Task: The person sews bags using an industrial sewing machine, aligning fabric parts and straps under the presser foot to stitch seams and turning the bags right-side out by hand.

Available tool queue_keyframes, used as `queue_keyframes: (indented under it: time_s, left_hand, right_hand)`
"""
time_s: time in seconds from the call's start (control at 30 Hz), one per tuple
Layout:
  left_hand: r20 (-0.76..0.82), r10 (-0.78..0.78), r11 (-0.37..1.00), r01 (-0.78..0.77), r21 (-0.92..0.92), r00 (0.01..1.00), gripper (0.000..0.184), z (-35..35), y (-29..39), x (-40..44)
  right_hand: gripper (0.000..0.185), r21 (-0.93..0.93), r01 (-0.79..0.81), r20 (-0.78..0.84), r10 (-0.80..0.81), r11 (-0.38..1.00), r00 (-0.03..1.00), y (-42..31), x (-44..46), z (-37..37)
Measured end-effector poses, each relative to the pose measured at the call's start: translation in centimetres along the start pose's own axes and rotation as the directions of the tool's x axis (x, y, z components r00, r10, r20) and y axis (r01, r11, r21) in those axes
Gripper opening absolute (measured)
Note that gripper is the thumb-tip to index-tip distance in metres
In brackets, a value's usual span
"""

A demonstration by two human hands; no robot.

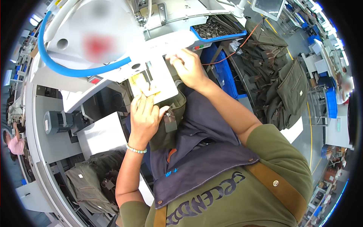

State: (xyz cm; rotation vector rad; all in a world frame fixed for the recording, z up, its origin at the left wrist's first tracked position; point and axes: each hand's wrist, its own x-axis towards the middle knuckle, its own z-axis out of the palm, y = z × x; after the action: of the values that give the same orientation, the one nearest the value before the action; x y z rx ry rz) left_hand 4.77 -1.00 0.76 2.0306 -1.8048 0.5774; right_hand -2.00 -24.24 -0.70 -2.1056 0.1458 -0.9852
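My left hand [145, 119], with a beaded bracelet at the wrist, rests with its fingertips at the edge of a yellow-and-white plate [151, 90] under the machine head. An olive-green bag [174, 109] hangs beneath that plate, close to my left thumb, with a dark square tag [170, 123] on it. My right hand [185, 66] is raised at the plate's right side, below the white machine arm, with its fingers bent. Whether anything lies between the fingers of either hand is too small to tell.
Behind the machine sits a blue-edged tray [219, 32] of small metal parts. Olive bags are piled at the right [280, 83] and lower left [94, 181]. A blue bin [223, 73] stands right of my right forearm. A blue hose [68, 71] curves around the machine.
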Motion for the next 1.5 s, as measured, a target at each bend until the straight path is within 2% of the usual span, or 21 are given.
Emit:
queue_keyframes:
  time_s: [0.03, 0.07, 0.13, 0.17, 0.23, 0.4, 0.53, 0.6, 0.7, 0.97, 1.0, 1.07, 1.1, 1.17, 1.2, 1.23, 1.33, 1.4, 1.43, 1.47, 1.5]
  left_hand:
    - [-0.002, -0.003, 1.0, 0.003, 0.003, 1.0, 0.035, 0.0, 0.1, -0.4]
    - [-0.026, -0.013, 1.0, 0.013, -0.006, 1.0, 0.035, -0.1, 0.2, -0.7]
    - [-0.062, -0.029, 0.999, 0.028, -0.025, 0.998, 0.035, 0.1, 0.3, -1.4]
    - [-0.059, -0.027, 0.999, 0.026, -0.027, 0.998, 0.035, 0.2, 0.4, -1.3]
    - [-0.098, -0.032, 0.999, 0.03, -0.021, 0.995, 0.034, 0.3, 0.5, -1.1]
    - [-0.12, -0.058, 0.998, 0.055, -0.029, 0.991, 0.033, 0.8, 0.4, -1.2]
    - [-0.132, -0.068, 0.997, 0.064, -0.036, 0.989, 0.03, 1.2, 0.3, -1.1]
    - [-0.134, -0.054, 0.998, 0.048, -0.042, 0.99, 0.029, 1.4, -0.2, -1.0]
    - [-0.137, -0.049, 0.998, 0.042, -0.054, 0.989, 0.026, 1.5, -0.5, -1.1]
    - [-0.227, -0.081, 0.978, 0.034, -0.204, 0.971, 0.028, 0.7, -0.1, -2.4]
    - [-0.267, -0.107, 0.97, 0.042, -0.238, 0.958, 0.027, 0.2, 0.6, -3.2]
    - [-0.309, -0.143, 0.962, 0.058, -0.268, 0.94, 0.026, -0.4, 1.2, -4.1]
    - [-0.3, -0.17, 0.914, 0.036, -0.405, 0.939, 0.025, -0.7, 1.4, -4.6]
    - [-0.274, -0.241, 0.793, 0.027, -0.608, 0.931, 0.024, -1.2, 2.4, -4.3]
    - [-0.226, -0.223, 0.813, 0.053, -0.58, 0.948, 0.025, -1.2, 2.3, -4.5]
    - [-0.176, -0.203, 0.832, 0.075, -0.55, 0.963, 0.025, -1.2, 2.0, -4.7]
    - [-0.128, -0.33, 0.862, 0.243, -0.445, 0.935, 0.03, -2.3, 1.7, -3.4]
    - [-0.035, -0.465, 0.76, 0.379, -0.528, 0.885, 0.029, -3.6, 1.7, -2.1]
    - [-0.044, -0.46, 0.765, 0.371, -0.526, 0.887, 0.029, -3.9, 1.2, -1.7]
    - [0.233, -0.448, 0.494, 0.456, -0.74, 0.863, 0.025, -4.0, 0.3, -1.3]
    - [0.482, -0.325, 0.159, 0.549, -0.82, 0.814, 0.022, -4.5, 0.0, -0.4]
  right_hand:
    - [0.034, 0.086, -0.1, 0.125, 0.089, 0.991, 0.988, 0.5, -0.8, -0.6]
    - [0.034, 0.086, -0.097, 0.125, 0.086, 0.991, 0.988, 0.0, -1.0, -1.1]
    - [0.044, 0.169, -0.219, 0.521, 0.102, 0.961, 0.847, -1.0, -1.3, -1.9]
    - [0.044, 0.17, -0.223, 0.52, 0.105, 0.96, 0.848, -0.9, -1.3, -1.8]
    - [0.046, -0.005, 0.165, 0.491, -0.142, 0.986, 0.86, -0.4, -0.7, -1.2]
    - [0.035, -0.234, 0.217, 0.568, -0.048, 0.948, 0.821, -1.2, 1.2, -0.8]
    - [0.039, -0.272, 0.191, 0.508, -0.028, 0.943, 0.861, -1.3, 0.2, 0.4]
    - [0.043, -0.226, 0.11, 0.404, -0.009, 0.968, 0.915, -1.0, -0.6, 1.3]
    - [0.046, -0.131, 0.092, 0.386, -0.035, 0.987, 0.922, -0.9, -0.6, 1.4]
    - [0.043, -0.012, 0.136, 0.476, -0.114, 0.991, 0.872, -1.7, -3.2, 0.0]
    - [0.043, 0.24, -0.074, 0.55, -0.073, 0.968, 0.832, -1.8, -3.9, -0.7]
    - [0.042, 0.546, -0.427, 0.62, -0.005, 0.721, 0.785, -2.1, -5.8, -1.4]
    - [0.039, 0.47, -0.296, 0.641, -0.092, 0.832, 0.762, -1.9, -6.4, -1.8]
    - [0.038, 0.504, -0.273, 0.599, -0.104, 0.82, 0.794, -3.3, -9.0, -0.8]
    - [0.043, 0.361, -0.203, 0.665, -0.099, 0.91, 0.74, -4.7, -9.1, -0.7]
    - [0.036, 0.315, -0.083, 0.621, -0.139, 0.946, 0.771, -4.6, -10.0, 0.1]
    - [0.016, 0.28, -0.235, 0.653, -0.006, 0.931, 0.757, -5.3, -8.0, -2.2]
    - [0.02, 0.314, -0.236, 0.575, 0.014, 0.919, 0.818, -5.3, -5.8, -4.2]
    - [0.022, 0.341, -0.238, 0.543, 0.017, 0.909, 0.84, -5.4, -4.4, -5.2]
    - [0.023, 0.324, -0.234, 0.57, 0.008, 0.917, 0.821, -6.0, -3.0, -6.1]
    - [0.024, 0.305, -0.231, 0.598, 0.003, 0.924, 0.801, -6.7, -1.8, -6.9]
